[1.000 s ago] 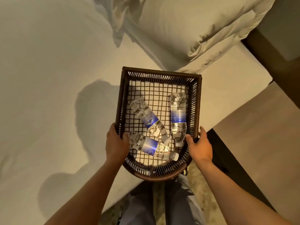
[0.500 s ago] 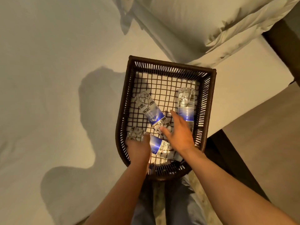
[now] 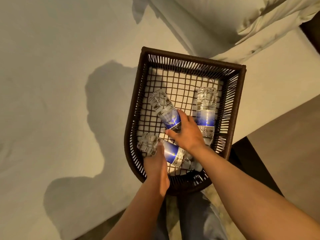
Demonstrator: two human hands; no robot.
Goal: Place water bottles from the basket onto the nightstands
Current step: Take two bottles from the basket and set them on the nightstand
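Note:
A dark woven basket [image 3: 136,101] rests on the bed's edge. Three clear water bottles with blue labels lie inside it. My right hand [image 3: 187,134] is wrapped around the neck end of the middle bottle [image 3: 163,110], which lies diagonally. My left hand [image 3: 156,163] grips the near bottle [image 3: 170,153], which lies crosswise at the basket's rounded front. The third bottle [image 3: 206,108] lies along the right wall, partly behind my right hand. No nightstand top is clearly in view.
The basket sits on a pale bedsheet [image 3: 60,84], with white pillows [image 3: 216,19] behind it. Wooden floor [image 3: 285,153] shows at the right, and a dark piece of furniture [image 3: 311,32] stands at the top right corner. My legs are below the basket.
Both hands left the basket's rim and reached inside. The left hand closed on the near bottle and the right hand closed on the middle bottle. The view moved closer.

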